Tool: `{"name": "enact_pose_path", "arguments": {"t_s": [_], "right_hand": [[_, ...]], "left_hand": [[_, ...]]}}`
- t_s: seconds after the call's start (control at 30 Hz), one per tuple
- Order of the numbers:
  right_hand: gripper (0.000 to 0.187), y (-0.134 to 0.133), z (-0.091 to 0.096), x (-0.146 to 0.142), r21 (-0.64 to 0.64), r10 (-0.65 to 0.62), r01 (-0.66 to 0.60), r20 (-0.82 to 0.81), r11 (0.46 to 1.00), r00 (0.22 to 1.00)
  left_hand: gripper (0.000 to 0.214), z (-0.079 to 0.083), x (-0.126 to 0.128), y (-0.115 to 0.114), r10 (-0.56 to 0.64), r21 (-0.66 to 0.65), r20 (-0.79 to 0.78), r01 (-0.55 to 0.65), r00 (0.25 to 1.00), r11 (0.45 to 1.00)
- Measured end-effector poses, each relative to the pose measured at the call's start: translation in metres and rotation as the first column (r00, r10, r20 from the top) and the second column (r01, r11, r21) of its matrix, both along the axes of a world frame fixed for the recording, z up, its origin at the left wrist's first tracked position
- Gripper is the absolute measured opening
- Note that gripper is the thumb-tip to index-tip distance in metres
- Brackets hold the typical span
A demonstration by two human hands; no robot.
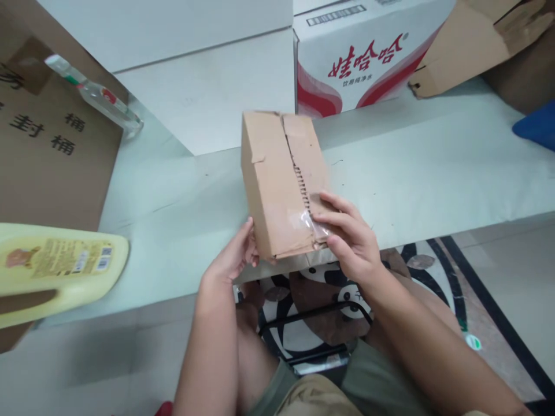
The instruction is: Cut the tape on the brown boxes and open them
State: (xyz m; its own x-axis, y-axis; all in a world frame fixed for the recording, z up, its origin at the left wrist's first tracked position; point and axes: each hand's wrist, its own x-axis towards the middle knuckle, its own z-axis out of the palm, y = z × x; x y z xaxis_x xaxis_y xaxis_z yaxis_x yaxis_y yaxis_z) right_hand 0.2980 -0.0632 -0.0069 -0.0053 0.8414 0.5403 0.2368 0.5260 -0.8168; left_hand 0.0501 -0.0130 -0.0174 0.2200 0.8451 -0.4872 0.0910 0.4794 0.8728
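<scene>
Cardboard box (281, 179) held at the near edge of the tabletop (433, 173)
Its near end juts a little past that edge, with a ragged torn seam down the top and clear tape (310, 222) wrinkled across it; the left hand (232, 257) cups the near left corner, fingers curled against the side, while the right hand (351, 240) lies on top, fingers close together and pressed on the tape, though I can't tell whether they have hold of its edge; a yellow jug (60, 271) lies toward the left edge and a white carton with red print (359, 52) stands at the far edge; to my eye a hard tug at the tape could slide the overhanging box off the edge, or rip the soft flap further
</scene>
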Motion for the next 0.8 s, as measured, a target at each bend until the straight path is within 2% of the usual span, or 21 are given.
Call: {"name": "enact_pose_path", "arguments": {"t_s": [0.03,0.07,0.1,0.13,0.17,0.2,0.23,0.27,0.3,0.33,0.4,0.5,0.67,0.73,0.8], "right_hand": [[0.028,0.001,-0.003,0.001,-0.015,-0.013,0.013,-0.003,1.0,1.0],[0.027,0.003,-0.006,0.003,-0.033,-0.017,0.017,0.007,0.999,1.0],[0.027,0.004,-0.008,0.004,-0.051,-0.014,0.015,0.028,0.999,1.0],[0.027,0.006,-0.01,0.005,-0.064,-0.002,0.005,0.051,0.998,0.999],[0.028,0.006,-0.011,0.006,-0.072,0.019,-0.014,0.073,0.997,0.997],[0.03,0.007,-0.012,0.006,-0.075,0.05,-0.044,0.089,0.996,0.995],[0.032,0.007,-0.012,0.006,-0.074,0.091,-0.083,0.101,0.994,0.991],[0.033,0.007,-0.012,0.005,-0.074,0.137,-0.13,0.11,0.989,0.984],[0.033,0.007,-0.011,0.004,-0.074,0.185,-0.177,0.118,0.981,0.976],[0.032,0.007,-0.01,0.002,-0.074,0.226,-0.218,0.122,0.973,0.967],[0.03,0.007,-0.009,-0.002,-0.073,0.274,-0.267,0.118,0.961,0.954],[0.027,0.007,-0.01,-0.007,-0.073,0.259,-0.251,0.113,0.965,0.959],[0.03,0.006,-0.012,-0.008,-0.056,0.175,-0.17,0.112,0.984,0.978],[0.032,0.007,-0.013,-0.005,-0.061,0.074,-0.07,0.065,0.996,0.995],[0.029,0.011,-0.014,0.002,-0.13,-0.132,0.143,0.09,0.981,0.987]], "left_hand": [[0.057,0.0,0.001,0.001,-0.086,-0.087,-0.075,0.079,0.993,0.993],[0.057,-0.001,0.001,0.002,-0.128,-0.117,-0.158,0.11,0.979,0.987],[0.055,-0.002,0.0,0.003,-0.092,-0.08,-0.241,0.075,0.966,0.994],[0.052,-0.004,0.0,0.005,0.031,0.029,-0.298,-0.024,0.954,0.999],[0.052,-0.006,-0.001,0.007,0.203,0.185,-0.298,-0.152,0.933,0.971],[0.056,-0.008,-0.002,0.009,0.371,0.352,-0.225,-0.28,0.901,0.893],[0.063,-0.01,-0.003,0.011,0.479,0.488,-0.102,-0.376,0.872,0.788],[0.069,-0.011,-0.003,0.012,0.51,0.586,0.028,-0.427,0.86,0.688],[0.072,-0.012,-0.003,0.012,0.478,0.654,0.128,-0.437,0.869,0.618],[0.071,-0.013,-0.003,0.013,0.41,0.707,0.174,-0.403,0.895,0.581],[0.065,-0.012,-0.002,0.013,0.302,0.782,0.131,-0.285,0.944,0.554],[0.058,-0.011,-0.001,0.014,0.268,0.817,0.007,-0.161,0.963,0.553],[0.054,-0.011,0.003,0.016,0.295,0.809,0.009,-0.181,0.955,0.56],[0.049,-0.012,0.005,0.015,0.307,0.812,0.038,-0.208,0.951,0.545],[0.047,-0.013,0.006,0.015,0.32,0.812,0.06,-0.232,0.946,0.536]]}}
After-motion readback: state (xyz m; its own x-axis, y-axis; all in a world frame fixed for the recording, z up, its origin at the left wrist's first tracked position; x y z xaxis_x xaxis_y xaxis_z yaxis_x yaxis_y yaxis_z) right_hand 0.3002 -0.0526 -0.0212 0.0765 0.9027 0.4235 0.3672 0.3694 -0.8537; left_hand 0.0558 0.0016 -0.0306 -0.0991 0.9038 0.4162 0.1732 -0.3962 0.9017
